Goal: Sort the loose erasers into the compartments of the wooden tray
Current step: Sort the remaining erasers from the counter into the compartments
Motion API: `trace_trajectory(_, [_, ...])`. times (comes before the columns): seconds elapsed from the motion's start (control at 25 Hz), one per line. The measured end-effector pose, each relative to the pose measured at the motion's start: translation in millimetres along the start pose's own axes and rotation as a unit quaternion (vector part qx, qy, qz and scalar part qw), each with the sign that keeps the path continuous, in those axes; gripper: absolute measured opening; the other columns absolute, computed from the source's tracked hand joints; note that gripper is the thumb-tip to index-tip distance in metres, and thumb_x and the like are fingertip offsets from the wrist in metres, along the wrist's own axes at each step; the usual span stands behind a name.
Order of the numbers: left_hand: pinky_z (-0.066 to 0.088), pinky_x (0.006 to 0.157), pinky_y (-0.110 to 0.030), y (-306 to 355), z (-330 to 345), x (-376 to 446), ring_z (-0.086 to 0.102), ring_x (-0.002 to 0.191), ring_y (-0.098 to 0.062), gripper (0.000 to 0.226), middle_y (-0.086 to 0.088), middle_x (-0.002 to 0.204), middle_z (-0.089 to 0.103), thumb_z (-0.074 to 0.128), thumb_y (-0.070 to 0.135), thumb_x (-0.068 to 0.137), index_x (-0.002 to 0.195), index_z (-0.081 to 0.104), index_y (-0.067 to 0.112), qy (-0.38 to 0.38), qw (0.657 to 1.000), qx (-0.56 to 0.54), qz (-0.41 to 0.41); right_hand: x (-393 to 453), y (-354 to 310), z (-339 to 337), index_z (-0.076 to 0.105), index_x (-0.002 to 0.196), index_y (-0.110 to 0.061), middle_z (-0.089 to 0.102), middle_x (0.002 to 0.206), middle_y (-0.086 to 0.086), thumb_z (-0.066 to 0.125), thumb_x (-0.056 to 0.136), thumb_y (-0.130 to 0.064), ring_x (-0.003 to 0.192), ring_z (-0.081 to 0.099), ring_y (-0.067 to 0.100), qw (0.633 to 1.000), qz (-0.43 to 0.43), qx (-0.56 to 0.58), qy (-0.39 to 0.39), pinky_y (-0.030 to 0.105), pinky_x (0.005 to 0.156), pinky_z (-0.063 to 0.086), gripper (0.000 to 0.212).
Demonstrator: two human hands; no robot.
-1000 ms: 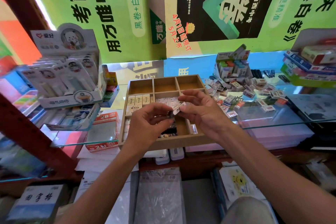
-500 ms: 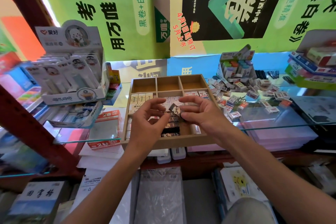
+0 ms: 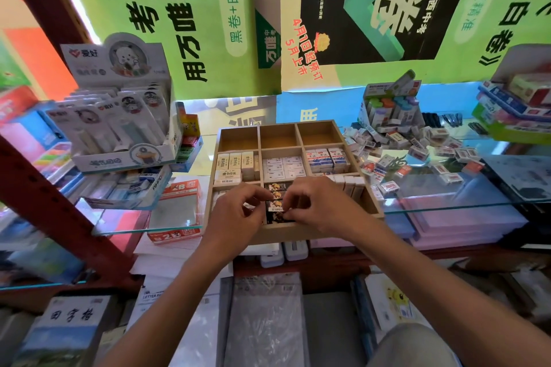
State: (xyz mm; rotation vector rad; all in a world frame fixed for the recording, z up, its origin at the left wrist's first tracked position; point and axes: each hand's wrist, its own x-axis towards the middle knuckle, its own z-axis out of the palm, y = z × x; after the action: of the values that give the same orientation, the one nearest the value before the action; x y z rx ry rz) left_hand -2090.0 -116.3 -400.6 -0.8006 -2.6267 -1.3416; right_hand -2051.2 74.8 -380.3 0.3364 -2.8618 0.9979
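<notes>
Both hands meet low in the centre of the frame, over the front middle compartment of the wooden tray (image 3: 316,234). The left hand (image 3: 235,211) and right hand (image 3: 322,205) have curled fingers pinching at the dark erasers (image 3: 275,202) stacked there; which hand really holds one is hard to tell. The tray sits on a glass worktop (image 3: 447,197). The loose erasers (image 3: 417,155) lie heaped at centre right. Green posters (image 3: 185,24) fill the upper frame.
</notes>
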Motion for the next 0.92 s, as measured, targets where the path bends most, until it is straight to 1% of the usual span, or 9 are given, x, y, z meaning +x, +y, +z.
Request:
trace_trajectory(0.12, [0.049, 0.069, -0.008, -2.7, 0.8, -1.2, 0.061, 0.088, -0.003, 0.025, 0.011, 0.097, 0.064, 0.066, 0.001, 0.088, 0.094, 0.070, 0.025, 0.004, 1.000, 0.012, 0.021, -0.5, 5.8, 1.2, 0.079, 0.096, -0.022, 0.062, 0.085, -0.018, 0.077, 0.084, -0.022, 0.081, 0.060, 0.002, 1.000, -0.015, -0.009, 0.019, 0.026, 0.076, 0.051, 0.012])
trace_trajectory(0.24, [0.052, 0.076, -0.017, -4.5, 3.3, -3.9, 0.059, 0.095, -0.007, 0.023, 0.011, 0.099, 0.063, 0.068, 0.003, 0.087, 0.097, 0.075, 0.023, -0.020, 0.998, 0.017, 0.050, -0.7, 6.4, 1.0, 0.079, 0.100, -0.021, 0.059, 0.086, -0.018, 0.074, 0.087, -0.019, 0.083, 0.058, 0.003, 0.999, -0.036, -0.015, 0.002, 0.024, 0.075, 0.049, 0.014])
trace_trajectory(0.36, [0.051, 0.080, -0.027, -10.1, 4.5, -3.5, 0.056, 0.098, -0.010, 0.019, 0.010, 0.101, 0.063, 0.071, 0.011, 0.086, 0.100, 0.078, 0.021, -0.028, 0.993, 0.066, 0.090, 2.2, 8.5, -1.3, 0.079, 0.100, -0.020, 0.057, 0.088, -0.012, 0.073, 0.087, -0.016, 0.082, 0.057, 0.009, 0.996, -0.072, -0.049, -0.012, 0.030, 0.073, 0.049, 0.014])
trace_trajectory(0.44, [0.051, 0.082, -0.029, -11.5, 6.2, -4.7, 0.055, 0.099, -0.011, 0.016, 0.007, 0.103, 0.063, 0.072, 0.014, 0.085, 0.099, 0.078, 0.017, -0.028, 0.988, 0.104, 0.107, 1.1, 8.9, 1.9, 0.079, 0.100, -0.020, 0.065, 0.088, -0.008, 0.071, 0.088, -0.017, 0.082, 0.059, 0.011, 0.993, -0.083, -0.079, -0.010, 0.034, 0.074, 0.050, 0.015])
trace_trajectory(0.52, [0.048, 0.084, -0.023, -10.8, 7.3, -8.1, 0.051, 0.103, -0.009, 0.021, 0.007, 0.108, 0.062, 0.070, 0.023, 0.085, 0.104, 0.076, 0.016, -0.020, 0.986, 0.119, 0.113, -3.5, 10.0, 7.1, 0.077, 0.101, -0.020, 0.072, 0.091, -0.005, 0.069, 0.090, -0.018, 0.083, 0.062, 0.009, 0.990, -0.093, -0.095, 0.036, 0.030, 0.077, 0.050, 0.014])
trace_trajectory(0.6, [0.037, 0.092, -0.017, -11.1, 7.1, -11.0, 0.044, 0.115, -0.006, 0.035, 0.010, 0.121, 0.058, 0.063, 0.040, 0.086, 0.116, 0.070, 0.024, -0.040, 0.984, 0.121, 0.122, -10.0, 15.9, -0.1, 0.075, 0.104, -0.017, 0.073, 0.096, -0.004, 0.068, 0.091, -0.017, 0.085, 0.060, 0.004, 0.990, -0.049, -0.063, 0.120, 0.025, 0.082, 0.047, 0.015])
trace_trajectory(0.72, [0.037, 0.101, -0.029, -15.7, 6.1, -10.3, 0.039, 0.129, -0.010, 0.046, 0.013, 0.137, 0.054, 0.051, 0.055, 0.086, 0.121, 0.069, 0.031, -0.094, 0.973, 0.151, 0.144, -22.3, 43.8, -36.2, 0.071, 0.104, -0.016, 0.070, 0.099, -0.001, 0.069, 0.090, -0.016, 0.090, 0.057, 0.010, 0.972, 0.063, -0.079, 0.214, 0.025, 0.079, 0.044, 0.015])
trace_trajectory(0.8, [0.041, 0.100, -0.033, -14.6, 6.8, -10.8, 0.040, 0.126, -0.010, 0.051, 0.012, 0.133, 0.057, 0.048, 0.059, 0.084, 0.115, 0.072, 0.027, -0.085, 0.979, 0.142, 0.118, -30.6, 65.9, -61.4, 0.070, 0.106, -0.019, 0.069, 0.102, -0.001, 0.073, 0.085, -0.023, 0.095, 0.057, 0.017, 0.967, 0.107, -0.154, 0.170, 0.031, 0.079, 0.042, 0.022])
trace_trajectory(0.92, [0.041, 0.095, -0.033, -4.9, 13.5, -8.6, 0.044, 0.119, -0.009, 0.046, 0.009, 0.123, 0.062, 0.051, 0.055, 0.086, 0.107, 0.075, 0.023, -0.024, 0.987, 0.128, 0.097, -31.0, 77.4, -79.0, 0.067, 0.116, -0.022, 0.063, 0.114, 0.000, 0.079, 0.078, -0.030, 0.105, 0.053, 0.021, 0.972, 0.141, -0.188, 0.018, 0.036, 0.086, 0.044, 0.041])
